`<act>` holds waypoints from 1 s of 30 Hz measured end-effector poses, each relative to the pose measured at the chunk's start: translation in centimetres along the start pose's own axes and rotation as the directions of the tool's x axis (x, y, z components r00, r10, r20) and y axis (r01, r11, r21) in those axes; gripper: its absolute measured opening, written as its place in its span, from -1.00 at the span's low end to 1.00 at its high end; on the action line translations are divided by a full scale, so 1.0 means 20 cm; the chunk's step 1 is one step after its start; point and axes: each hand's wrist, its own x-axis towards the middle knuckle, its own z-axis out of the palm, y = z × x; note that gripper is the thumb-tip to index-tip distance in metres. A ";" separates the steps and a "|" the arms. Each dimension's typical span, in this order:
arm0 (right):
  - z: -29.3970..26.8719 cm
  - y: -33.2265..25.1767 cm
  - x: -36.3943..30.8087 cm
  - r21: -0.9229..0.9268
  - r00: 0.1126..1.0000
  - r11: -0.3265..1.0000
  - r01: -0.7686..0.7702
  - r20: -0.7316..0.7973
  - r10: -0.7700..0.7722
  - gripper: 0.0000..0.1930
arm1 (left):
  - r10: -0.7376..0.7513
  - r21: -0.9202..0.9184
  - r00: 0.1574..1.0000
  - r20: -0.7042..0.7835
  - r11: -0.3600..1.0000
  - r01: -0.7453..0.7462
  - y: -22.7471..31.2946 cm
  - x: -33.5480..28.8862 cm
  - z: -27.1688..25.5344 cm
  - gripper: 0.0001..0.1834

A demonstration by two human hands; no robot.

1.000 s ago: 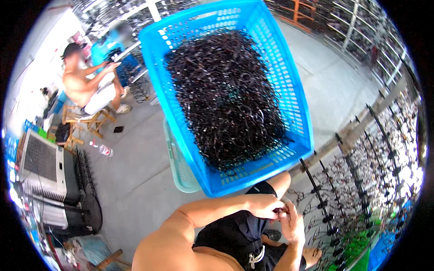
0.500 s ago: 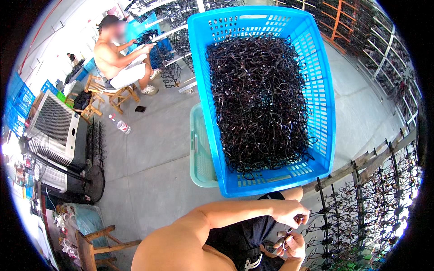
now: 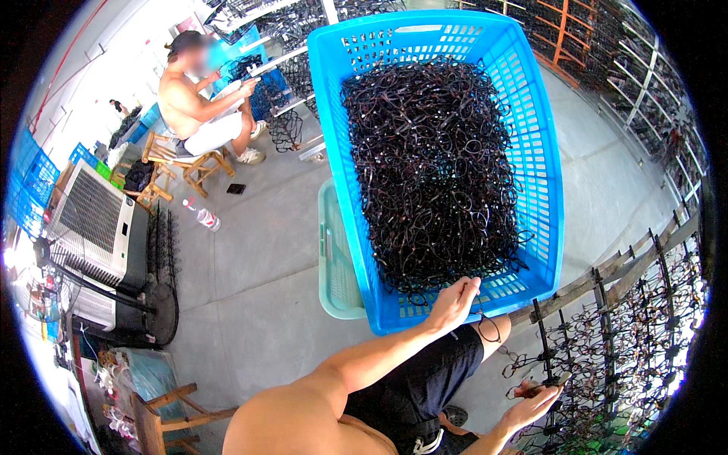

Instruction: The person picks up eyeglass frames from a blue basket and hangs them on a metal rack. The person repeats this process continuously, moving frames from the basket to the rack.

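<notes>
A big blue plastic basket (image 3: 542, 189) heaped with dark eyeglass frames (image 3: 436, 167) stands in front of me on a pale green crate (image 3: 334, 265). My left hand (image 3: 453, 303) reaches to the basket's near rim and pinches a dark eyeglass frame (image 3: 489, 330) that dangles below the fingers. My right hand (image 3: 531, 406) is lower right, beside the rack, palm up, fingers loosely around a small dark piece (image 3: 528, 391). My dark shorts (image 3: 425, 379) show beneath both arms.
A rack of metal rods (image 3: 607, 341) hung with many frames runs along the right. A seated person (image 3: 201, 106) works at the back left on a wooden stool. A cooling fan unit (image 3: 91, 227), a bottle (image 3: 205, 218) and a wooden chair (image 3: 163, 413) stand left.
Both hands were together at my lap by the rack. My left hand has since lifted to the basket's near rim, and the view has swung so the basket sits more centred.
</notes>
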 end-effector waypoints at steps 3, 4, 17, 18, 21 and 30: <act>0.09 -0.03 -0.01 0.057 0.974 0.973 -0.226 -0.010 0.227 -0.44 | -0.073 -0.125 0.991 0.116 0.988 0.087 0.00 -0.04 0.03 -0.61; 0.09 0.00 0.01 0.092 0.966 0.962 -0.259 0.019 0.258 -0.44 | -0.073 -0.137 0.983 0.169 0.986 0.097 0.01 -0.07 0.03 -0.62; 0.16 -0.19 0.03 0.290 0.927 0.882 -0.371 0.063 0.369 -0.72 | -0.100 -0.145 0.810 0.577 0.964 0.222 0.18 -0.16 -0.08 -0.78; 0.16 -0.18 0.03 0.288 0.927 0.883 -0.371 0.058 0.371 -0.72 | -0.118 -0.236 0.799 0.590 0.921 0.310 0.16 -0.17 -0.07 -0.81; 0.17 -0.20 -0.01 0.282 0.928 0.884 -0.372 0.079 0.365 -0.71 | -0.099 -0.275 0.790 0.605 0.905 0.324 0.12 -0.15 -0.07 -0.84; 0.21 -0.22 -0.03 0.277 0.920 0.882 -0.380 0.019 0.391 -0.65 | 0.053 -0.219 0.863 0.503 0.973 0.067 0.17 -0.20 -0.01 -0.71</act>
